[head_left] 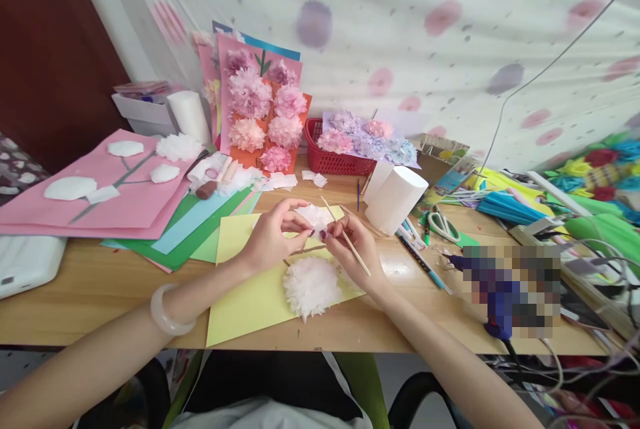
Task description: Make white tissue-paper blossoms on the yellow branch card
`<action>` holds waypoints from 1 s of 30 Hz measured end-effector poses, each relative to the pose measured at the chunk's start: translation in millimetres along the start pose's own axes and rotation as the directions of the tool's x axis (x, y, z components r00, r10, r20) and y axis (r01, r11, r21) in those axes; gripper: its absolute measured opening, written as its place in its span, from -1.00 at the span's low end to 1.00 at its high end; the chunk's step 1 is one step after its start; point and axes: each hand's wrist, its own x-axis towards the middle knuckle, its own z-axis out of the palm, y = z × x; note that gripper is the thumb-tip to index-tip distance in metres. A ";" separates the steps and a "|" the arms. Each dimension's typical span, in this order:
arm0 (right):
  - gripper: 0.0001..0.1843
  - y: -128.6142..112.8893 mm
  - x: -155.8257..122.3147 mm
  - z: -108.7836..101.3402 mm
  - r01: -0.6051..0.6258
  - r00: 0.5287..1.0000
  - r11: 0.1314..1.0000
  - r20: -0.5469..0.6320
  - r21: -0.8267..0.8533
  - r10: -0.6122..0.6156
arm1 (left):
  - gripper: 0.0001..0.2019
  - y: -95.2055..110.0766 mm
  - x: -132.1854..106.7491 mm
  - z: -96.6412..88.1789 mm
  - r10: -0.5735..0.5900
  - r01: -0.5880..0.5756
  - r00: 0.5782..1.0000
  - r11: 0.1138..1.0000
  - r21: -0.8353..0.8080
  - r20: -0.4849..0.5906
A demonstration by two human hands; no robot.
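Note:
Above a yellow sheet of card (240, 309), my two hands pinch a small piece of white tissue paper (314, 216) between them. My left hand (275, 236) grips its left side with thumb and fingertips. On the other side, my right hand (353, 249) pinches the paper too, and a thin wooden stick (356, 252) lies slanted across its fingers. Just below the hands, a fluffy white tissue-paper flower (313, 286) rests on the card's lower edge. Part of a brown drawn stem (313, 251) shows on the card; the rest is hidden.
Pink card with white paper shapes (145, 206) lies left. Behind stand finished flower pictures (263, 102) and a red basket (337, 159). A white paper roll (397, 199), pencils (423, 259), scissors (444, 226) and a partly blurred glue gun (500, 296) with its cord are at right.

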 end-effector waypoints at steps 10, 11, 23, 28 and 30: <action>-0.92 10.4 -3.1 -40.1 0.081 0.997 0.918 0.030 -0.388 -0.076 | -0.80 -22.3 25.2 -21.4 0.002 -0.021 0.983 0.994 -0.104 -0.183; -0.93 12.4 -4.5 -45.4 0.090 0.996 0.901 0.046 -0.425 -0.077 | -0.80 -22.7 27.3 -23.7 -0.022 -0.003 0.983 0.991 -0.136 -0.184; -0.65 -35.1 6.0 -57.2 0.083 0.969 0.711 -0.110 -0.698 -0.222 | -0.62 -16.8 27.5 -26.1 -0.127 0.117 0.991 0.966 -0.231 -0.031; -0.70 -40.2 26.4 -51.3 0.093 0.992 0.992 -0.081 -0.085 -0.100 | -0.61 -8.0 21.7 -20.8 -0.134 0.139 0.990 0.965 -0.222 0.038; -0.78 -31.1 34.1 -48.4 0.020 0.997 0.999 -0.073 0.043 -0.017 | -0.60 -5.3 19.5 -19.5 -0.149 0.162 0.986 0.963 -0.215 0.078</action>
